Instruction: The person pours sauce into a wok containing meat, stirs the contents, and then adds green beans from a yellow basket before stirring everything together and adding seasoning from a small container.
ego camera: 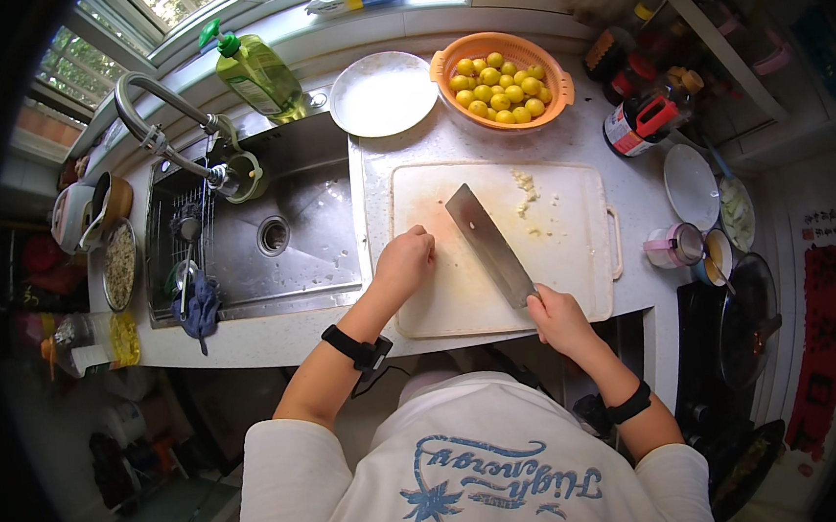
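My right hand (560, 317) grips the handle of a cleaver (492, 249), whose broad steel blade lies over the middle of a white plastic cutting board (573, 271) and points away to the upper left. Small bits cling to the blade. Over the board's left part is my left hand (405, 260), its fingers curled in; whether anything is inside them is hidden. Chopped garlic (525, 188), or something much like it, lies in a small strip on the board beyond the blade, with loose crumbs around it.
Behind the board stand a white plate (383, 94) and an orange colander (557, 81) of small yellow fruits (490, 76). A steel sink (313, 232) is at the left. Sauce bottles (636, 126), a lidded jar (674, 246), bowls and a stove with a pan (749, 323) line the right.
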Available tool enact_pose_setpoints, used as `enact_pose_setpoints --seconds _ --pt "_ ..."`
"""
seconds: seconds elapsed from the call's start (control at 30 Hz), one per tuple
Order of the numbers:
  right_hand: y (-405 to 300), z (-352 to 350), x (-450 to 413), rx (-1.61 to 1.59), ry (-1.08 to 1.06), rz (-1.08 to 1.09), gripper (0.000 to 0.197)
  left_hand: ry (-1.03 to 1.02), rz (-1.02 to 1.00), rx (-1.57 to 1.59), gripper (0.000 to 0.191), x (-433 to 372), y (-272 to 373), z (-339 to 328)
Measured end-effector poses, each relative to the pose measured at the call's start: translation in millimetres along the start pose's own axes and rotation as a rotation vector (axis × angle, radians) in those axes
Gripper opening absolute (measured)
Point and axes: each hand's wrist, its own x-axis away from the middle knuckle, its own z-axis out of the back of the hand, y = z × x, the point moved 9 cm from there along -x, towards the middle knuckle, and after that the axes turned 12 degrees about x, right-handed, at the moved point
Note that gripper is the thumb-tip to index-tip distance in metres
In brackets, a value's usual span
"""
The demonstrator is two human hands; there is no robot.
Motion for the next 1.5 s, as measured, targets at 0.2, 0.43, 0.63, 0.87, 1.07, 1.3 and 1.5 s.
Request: enact_pose_setpoints --seconds 0.2,0.43,0.63,0.87,1.07,1.3,1.5 --pt "-2 8 -7 0.04 0.103 0.109 0.021 0.087 0.234 0.323 0.005 -9 -30 27" --pt "-13 11 -14 -0.007 -0.006 0.017 0.021 0.224 0.266 0.616 0.004 -35 -52 89" --pt "-22 12 -22 0.053 0.035 0.051 0.022 0.368 0.177 0.625 0.006 -97 -66 146" --pt "-27 9 -27 0.074 0.066 0.023 0.021 0.504 0.328 0.549 0.009 -157 -140 154" --pt "-26 14 -28 0.038 0.12 0.012 0.022 0.431 0.418 0.57 0.018 -181 -156 136" --pt "-49 28 -24 0.216 0.329 0.168 0.032 0.522 0.231 0.304 0.026 -161 -130 170" --pt "-76 26 -14 0.6 0.415 0.392 0.052 0.306 0.309 0.724 0.022 -90 -116 154"
